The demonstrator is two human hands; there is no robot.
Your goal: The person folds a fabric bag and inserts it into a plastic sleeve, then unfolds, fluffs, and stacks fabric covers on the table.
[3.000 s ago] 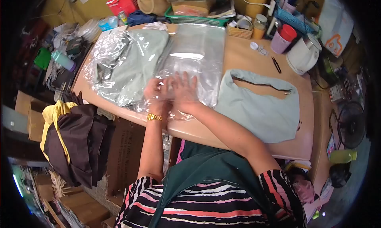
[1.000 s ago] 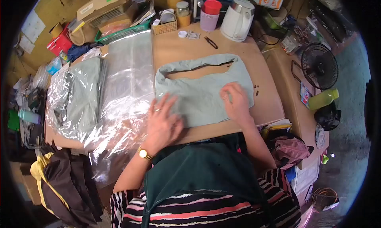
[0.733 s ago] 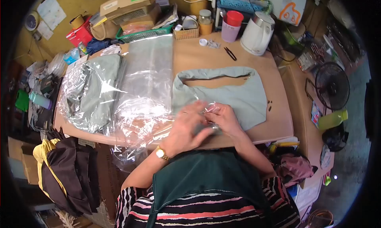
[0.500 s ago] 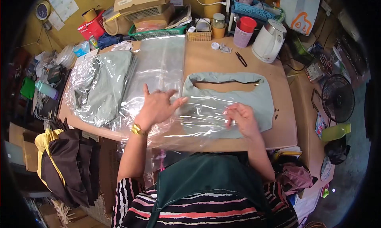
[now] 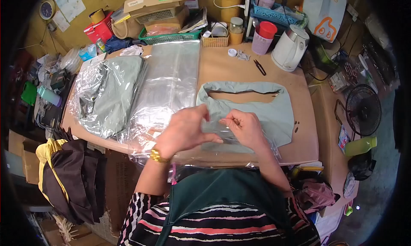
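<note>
Pinching clear, flimsy plastic film [image 5: 233, 142]: right hand [image 5: 245, 128]. Left hand [image 5: 183, 129]: spread. Film judged light, limp, slippery; grip at edge.

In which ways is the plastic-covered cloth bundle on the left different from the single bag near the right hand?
The bundle lies under shiny clear plastic; the single bag has its upper part uncovered. The bundle looks creased and layered, while the bag lies flatter, the table showing through its loop. Both are pale grey-green cloth.
</note>
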